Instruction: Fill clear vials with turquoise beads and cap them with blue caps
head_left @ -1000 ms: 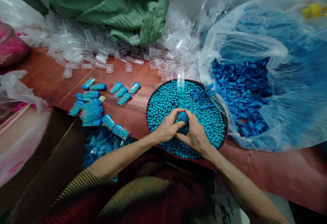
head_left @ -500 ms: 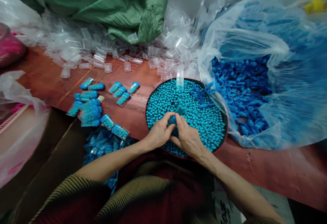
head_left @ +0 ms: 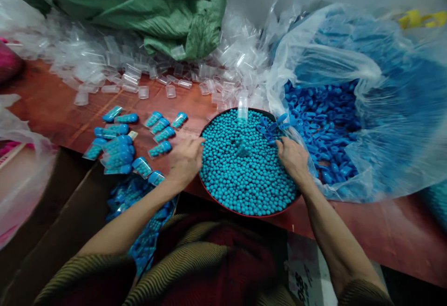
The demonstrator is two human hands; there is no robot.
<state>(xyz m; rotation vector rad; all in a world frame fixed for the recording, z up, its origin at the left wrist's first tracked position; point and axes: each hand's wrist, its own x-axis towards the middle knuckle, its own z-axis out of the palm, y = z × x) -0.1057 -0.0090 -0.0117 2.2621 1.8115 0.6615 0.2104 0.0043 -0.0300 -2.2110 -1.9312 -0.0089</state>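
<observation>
A round tub (head_left: 206, 189) with a dark red rim is full of turquoise beads (head_left: 244, 180). My right hand (head_left: 293, 159) is over its right side, thumb and fingers pinched on a blue plastic cap (head_left: 272, 143). Several more blue caps (head_left: 268, 129) lie on the beads beside it. At the tub's left edge is my left hand (head_left: 186, 161), blurred by motion, fingers loosely apart with nothing visible in them. A clear plastic container (head_left: 242, 105) stands in the beads at the far rim. Left of my left hand lies a bead-filled, blue-capped container (head_left: 159, 149).
More filled containers (head_left: 118, 154) lie on the red-brown table (head_left: 195, 103) at left, others below its edge. Clear containers (head_left: 132, 78) are heaped behind, under a green sack (head_left: 188, 12). At right, a plastic bag (head_left: 391, 157) holds blue caps (head_left: 324, 124).
My hands were together over the beads, closed around a small blue-capped piece. They have parted, left and right. One more filled container lies on the table, and the view has shifted slightly.
</observation>
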